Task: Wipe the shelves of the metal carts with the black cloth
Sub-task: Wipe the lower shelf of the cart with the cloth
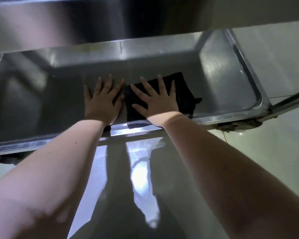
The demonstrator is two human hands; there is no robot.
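At eight o'clock in the view, under the near rim of the lower shelf (223, 80), a dark caster (5, 160) shows against the glossy floor (121, 187). The shelf is a shallow steel tray with a raised lip, and the upper shelf (110, 19) spreads over it across the twelve o'clock band.

Just left of centre, the left hand (102, 102) lies palm down on bare metal, its fingers straight, spread and pointing to twelve o'clock; it holds nothing. Its thumb side is just beside the edge of the black cloth (183, 90).

At three o'clock from it, the right hand (155, 100) presses flat on the cloth, fingers straight and fanned, not curled round it. The cloth lies spread on the floor of the lower shelf, right of middle. It reaches past the fingertips toward one o'clock, and its near edge touches the front lip at six o'clock.

Farther right, a metal tube (290, 100) slants up from the shelf's corner toward three o'clock. A second caster (238, 125) sits under that corner.
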